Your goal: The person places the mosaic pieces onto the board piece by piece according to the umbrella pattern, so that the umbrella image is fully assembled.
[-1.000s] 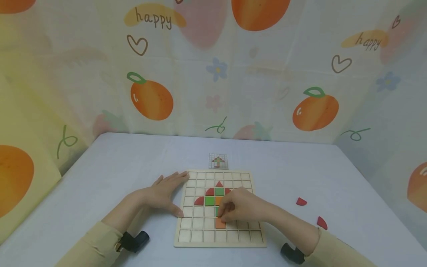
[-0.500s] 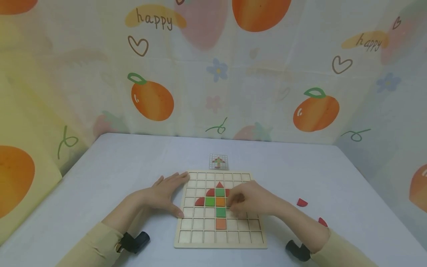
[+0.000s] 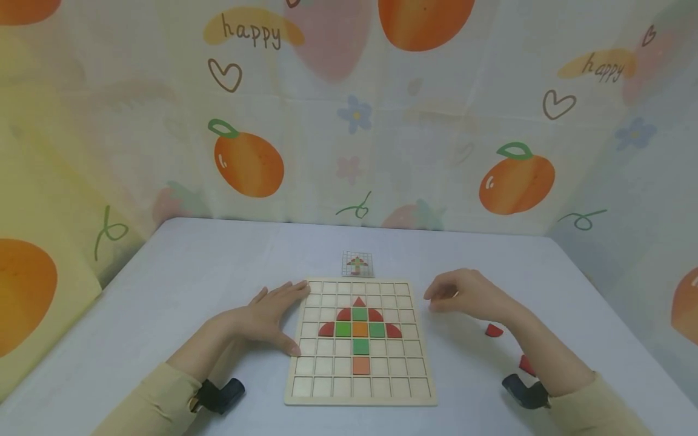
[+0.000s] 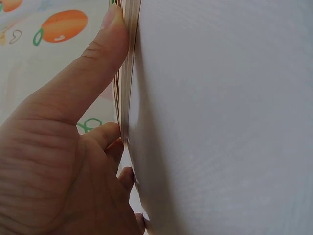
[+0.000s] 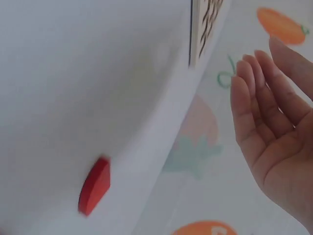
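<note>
A pale wooden grid board (image 3: pixel 325 384) lies on the table, bearing green and orange square tiles, a red triangle (image 3: pixel 358 301) and red quarter-round pieces along a tree-like shape. My left hand (image 3: pixel 260 321) is spread along the board's left edge, thumb and fingertips touching it; the left wrist view has the thumb (image 4: pixel 90 63) against the board's side. Off the board's right edge, my right hand (image 3: pixel 468 295) hovers above the table with loosely bent fingers and nothing in them. Close to it lies a red quarter-round piece (image 3: pixel 494 330), also seen in the right wrist view.
A second red quarter-round piece (image 3: pixel 527 364) lies further right, partly hidden behind the right forearm. Behind the board is a small pattern card (image 3: pixel 357 264) with a matching coloured figure. A printed cloth (image 3: pixel 414 151) hangs beyond the white table (image 3: pixel 218 254).
My right hand has left the orange and green tiles in the board's middle and moved right, off the board. Pieces it had covered now show. My left hand has stayed still.
</note>
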Tool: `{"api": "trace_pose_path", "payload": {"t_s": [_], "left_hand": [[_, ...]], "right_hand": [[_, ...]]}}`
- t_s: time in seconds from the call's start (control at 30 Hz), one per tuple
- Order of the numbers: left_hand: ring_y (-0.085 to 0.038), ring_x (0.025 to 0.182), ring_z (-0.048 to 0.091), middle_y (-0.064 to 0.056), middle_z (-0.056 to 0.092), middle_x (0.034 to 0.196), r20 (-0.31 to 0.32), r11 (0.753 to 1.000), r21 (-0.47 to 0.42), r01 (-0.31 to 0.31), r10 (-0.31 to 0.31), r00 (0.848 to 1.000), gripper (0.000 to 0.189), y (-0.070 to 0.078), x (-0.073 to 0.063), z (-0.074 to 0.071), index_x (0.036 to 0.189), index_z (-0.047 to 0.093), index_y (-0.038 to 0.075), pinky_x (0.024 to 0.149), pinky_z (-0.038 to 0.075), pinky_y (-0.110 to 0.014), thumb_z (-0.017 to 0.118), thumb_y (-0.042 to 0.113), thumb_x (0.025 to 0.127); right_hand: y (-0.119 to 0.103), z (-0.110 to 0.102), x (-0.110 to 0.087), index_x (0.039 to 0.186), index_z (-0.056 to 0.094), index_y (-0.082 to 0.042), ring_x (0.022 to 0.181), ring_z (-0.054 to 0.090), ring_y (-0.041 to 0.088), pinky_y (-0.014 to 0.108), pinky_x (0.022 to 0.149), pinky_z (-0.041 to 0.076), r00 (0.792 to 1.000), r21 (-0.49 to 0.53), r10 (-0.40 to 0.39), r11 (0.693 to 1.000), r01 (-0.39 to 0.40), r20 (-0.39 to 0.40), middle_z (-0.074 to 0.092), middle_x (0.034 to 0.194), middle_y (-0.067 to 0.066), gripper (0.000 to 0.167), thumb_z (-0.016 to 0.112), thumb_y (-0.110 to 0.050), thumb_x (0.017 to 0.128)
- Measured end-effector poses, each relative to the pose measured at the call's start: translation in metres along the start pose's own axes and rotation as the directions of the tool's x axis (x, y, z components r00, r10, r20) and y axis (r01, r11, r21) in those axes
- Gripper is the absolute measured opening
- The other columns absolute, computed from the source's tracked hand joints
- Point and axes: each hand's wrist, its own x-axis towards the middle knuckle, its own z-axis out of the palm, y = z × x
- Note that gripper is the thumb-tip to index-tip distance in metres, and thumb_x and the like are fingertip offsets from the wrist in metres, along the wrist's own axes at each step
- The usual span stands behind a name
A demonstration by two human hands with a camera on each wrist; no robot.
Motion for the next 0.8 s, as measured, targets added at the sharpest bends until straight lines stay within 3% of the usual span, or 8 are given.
{"api": "trace_pose_path", "payload": {"t_s": [0.2,0.6,0.8], "left_hand": [[-0.04,0.155,0.012,-0.008,0.017,0.168,-0.001,1.0,0.0,-0.006,0.006,1.0,0.118,0.0,-0.001,0.0,0.157,0.024,0.01,0.119,0.002,-0.072,0.086,0.052,0.066],[-0.04,0.155,0.012,-0.009,0.018,0.168,0.001,1.0,0.007,-0.002,0.002,1.0,0.119,0.001,0.0,0.0,0.157,0.024,0.009,0.119,0.003,-0.073,0.085,0.053,0.066],[-0.04,0.155,0.012,-0.009,0.018,0.168,0.003,1.0,0.003,0.002,-0.002,1.0,0.119,0.001,0.0,0.001,0.157,0.024,0.01,0.119,0.002,-0.073,0.085,0.054,0.066]], "right_hand": [[0.03,-0.017,-0.011,0.099,0.074,-0.012,0.082,0.065,0.011,0.028,0.076,0.055,0.998,-0.028,0.066,0.997,-0.067,-0.016,0.074,0.089,-0.003,0.019,0.076,-0.025,0.085],[0.08,-0.028,-0.031,0.098,0.073,-0.013,0.085,0.06,0.016,0.03,0.074,0.054,0.98,-0.035,0.191,0.981,-0.19,0.056,0.072,0.091,-0.001,0.021,0.075,-0.03,0.085],[0.094,-0.029,-0.04,0.097,0.072,-0.013,0.083,0.06,0.017,0.03,0.073,0.052,0.964,-0.042,0.255,0.967,-0.253,0.068,0.071,0.086,-0.001,0.021,0.076,-0.029,0.083]]}}
